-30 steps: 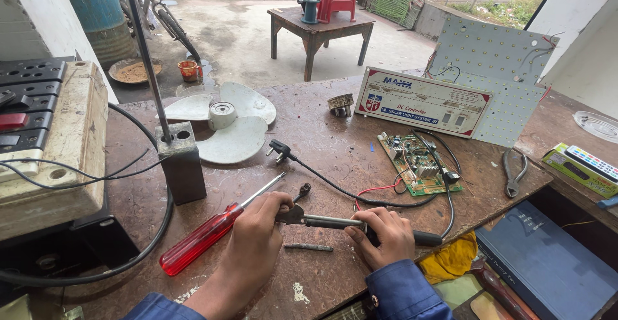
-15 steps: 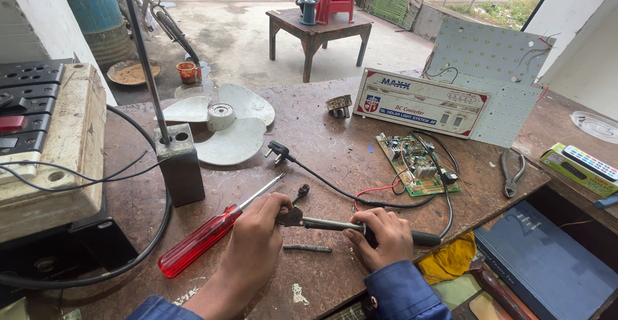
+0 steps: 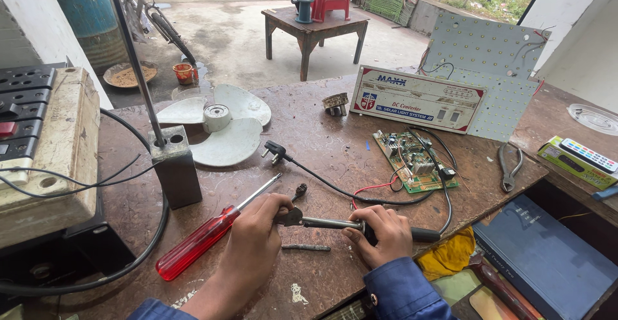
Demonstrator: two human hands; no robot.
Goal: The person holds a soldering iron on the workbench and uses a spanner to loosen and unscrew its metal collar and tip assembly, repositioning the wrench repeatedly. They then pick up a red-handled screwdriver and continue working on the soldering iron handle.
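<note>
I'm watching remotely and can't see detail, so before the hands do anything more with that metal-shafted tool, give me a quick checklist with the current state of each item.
1. Right hand grips the tool by its shaft: ok.
2. Left hand at the tool's front end: ok; exact finger contact cannot tell.
3. Black plug lies loose on the table, not in a socket: ok.
4. Red screwdriver lies beside the left hand, unheld: ok.
5. Green circuit board apart from both hands: ok.
6. Tool tip hot or cold: cannot tell.
</note>
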